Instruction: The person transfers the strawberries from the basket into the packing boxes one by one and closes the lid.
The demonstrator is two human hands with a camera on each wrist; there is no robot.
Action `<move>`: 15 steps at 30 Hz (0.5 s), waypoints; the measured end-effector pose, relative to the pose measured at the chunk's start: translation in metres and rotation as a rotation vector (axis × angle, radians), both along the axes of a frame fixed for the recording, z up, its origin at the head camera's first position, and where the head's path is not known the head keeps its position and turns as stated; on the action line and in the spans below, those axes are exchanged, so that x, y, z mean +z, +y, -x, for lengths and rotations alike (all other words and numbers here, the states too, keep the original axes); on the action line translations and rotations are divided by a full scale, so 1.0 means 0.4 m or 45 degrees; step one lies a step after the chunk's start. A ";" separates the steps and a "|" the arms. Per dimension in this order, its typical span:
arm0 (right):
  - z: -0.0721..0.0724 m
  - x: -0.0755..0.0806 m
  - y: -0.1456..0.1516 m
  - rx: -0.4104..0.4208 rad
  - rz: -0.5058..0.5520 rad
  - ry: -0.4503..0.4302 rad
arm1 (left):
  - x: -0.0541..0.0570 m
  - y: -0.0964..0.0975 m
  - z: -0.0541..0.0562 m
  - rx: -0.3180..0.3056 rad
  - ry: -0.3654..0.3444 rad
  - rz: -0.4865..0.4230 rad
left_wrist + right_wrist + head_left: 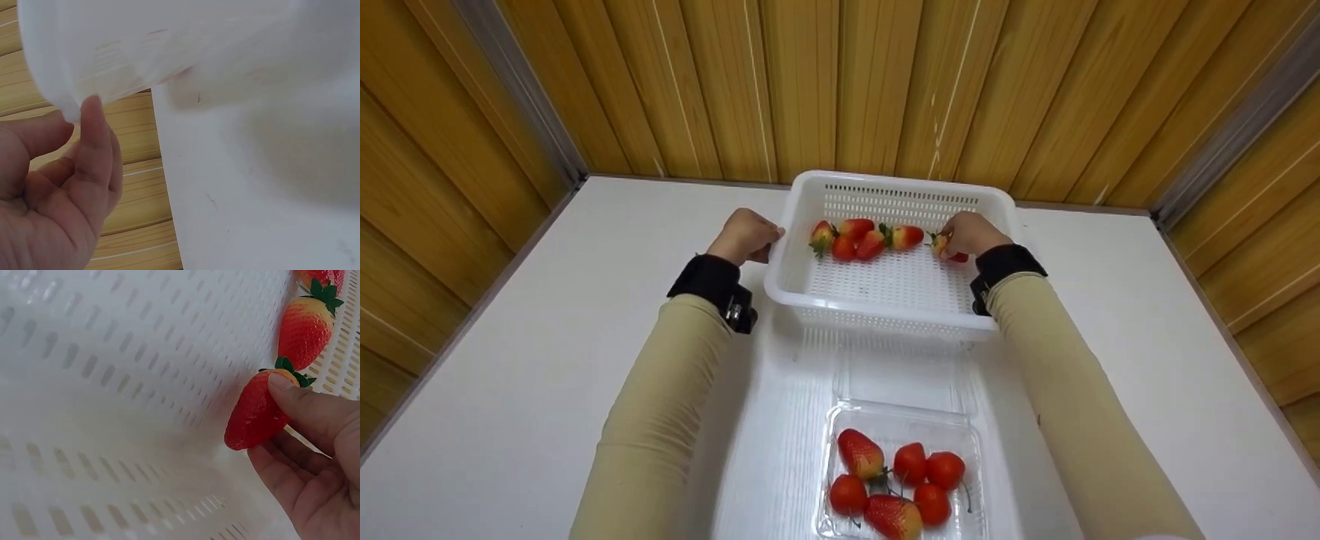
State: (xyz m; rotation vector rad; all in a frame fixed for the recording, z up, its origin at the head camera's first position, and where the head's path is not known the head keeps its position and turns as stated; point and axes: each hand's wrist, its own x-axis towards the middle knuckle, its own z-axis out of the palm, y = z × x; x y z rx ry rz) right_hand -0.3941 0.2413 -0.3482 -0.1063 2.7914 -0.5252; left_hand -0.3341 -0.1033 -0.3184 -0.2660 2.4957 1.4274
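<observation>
One strawberry [253, 413] is pinched between the thumb and fingers of the right hand [323, 486], inside the white basket [881, 310], just right of centre in the head view. The left hand [745, 234] pinches the basket's rim, thumb against fingers, at the left of that frame. The berry looks light, with a smooth sheen that may make it a little slippery; whether it is firm or soft I cannot tell, so gentle pressure seems wise. Its broad shoulders, just under the green leaves [286, 364], look the surest hold, since the tapering tip offers less to grip and the leaves might bend or pull away. The basket, of thin pierced plastic, should be light and slightly springy, and its rolled rim is the natural place to steady it. Other strawberries [871, 245] lie towards its upper left, while a clear box [906, 418] of red fruit, likely flimsier, sits at the bottom of the frame.
</observation>
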 end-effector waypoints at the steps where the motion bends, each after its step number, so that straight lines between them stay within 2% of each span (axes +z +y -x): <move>1: -0.001 0.004 -0.002 -0.003 0.000 0.000 | 0.001 0.001 0.001 0.003 -0.002 0.000; 5: -0.008 0.025 -0.008 -0.013 0.015 -0.015 | 0.003 0.003 0.008 0.023 -0.014 0.025; 9: -0.017 0.051 -0.013 -0.006 0.052 -0.010 | 0.003 -0.001 0.010 0.015 0.013 0.124; 12: -0.022 0.084 -0.015 0.034 0.056 0.040 | 0.013 -0.004 0.007 -0.027 0.080 0.211; 15: -0.029 0.126 -0.020 0.069 0.095 0.093 | 0.036 -0.012 -0.005 -0.067 0.179 0.301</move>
